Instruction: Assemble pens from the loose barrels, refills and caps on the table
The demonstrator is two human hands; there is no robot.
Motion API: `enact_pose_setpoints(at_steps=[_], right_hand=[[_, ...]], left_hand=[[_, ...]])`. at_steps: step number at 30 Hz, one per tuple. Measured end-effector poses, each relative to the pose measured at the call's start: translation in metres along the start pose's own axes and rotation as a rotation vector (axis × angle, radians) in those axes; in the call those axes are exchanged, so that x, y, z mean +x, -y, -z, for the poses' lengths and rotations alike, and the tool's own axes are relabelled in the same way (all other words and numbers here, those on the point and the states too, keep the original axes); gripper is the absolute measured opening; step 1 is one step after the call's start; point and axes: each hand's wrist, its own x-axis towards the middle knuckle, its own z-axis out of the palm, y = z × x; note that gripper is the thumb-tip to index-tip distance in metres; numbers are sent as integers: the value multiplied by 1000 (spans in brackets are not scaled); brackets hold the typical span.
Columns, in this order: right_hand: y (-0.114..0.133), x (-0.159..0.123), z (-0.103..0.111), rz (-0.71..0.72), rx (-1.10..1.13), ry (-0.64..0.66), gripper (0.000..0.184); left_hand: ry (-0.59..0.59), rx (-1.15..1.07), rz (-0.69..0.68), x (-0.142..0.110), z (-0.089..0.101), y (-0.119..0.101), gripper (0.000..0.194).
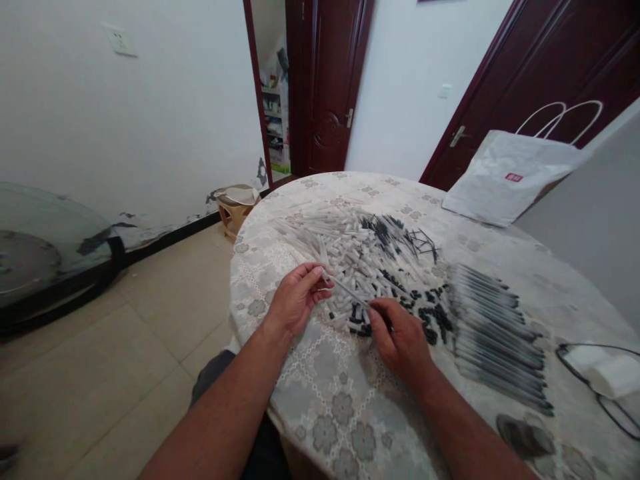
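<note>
Presumably the biggest risk is the laid-out row (500, 333) on the table (310, 393) losing its order, should the right forearm swing outward and brush it. Next, the thin rod (350, 291) could slip or bend: the left hand (294, 300) and right hand (406, 341) each have the grip closed on one end, holding it slanted above the near side of the pale pile (345, 250), its middle unsupported. Least, small black pieces (431, 319) could scatter if the right knuckles knock them.

As for counts, there is one table, one white bag (515, 175), two hands, one laid-out row and one held rod. The row's sticks overlap too closely to number; the pale pile, dark slim sticks (387, 233) and black pieces are likewise uncountable.
</note>
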Motion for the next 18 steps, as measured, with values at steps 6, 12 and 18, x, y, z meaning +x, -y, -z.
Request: enact_pose_setpoints(at_steps=[6, 12, 18], right_hand=[[0, 0, -1, 21, -22, 2, 15], [1, 1, -2, 52, -57, -7, 15], [-1, 3, -3, 169, -196, -17, 17]], left_hand=[[-4, -56, -18, -2, 0, -3, 27], [6, 13, -12, -4, -2, -5, 26], [-3, 79, -20, -3, -1, -4, 27]])
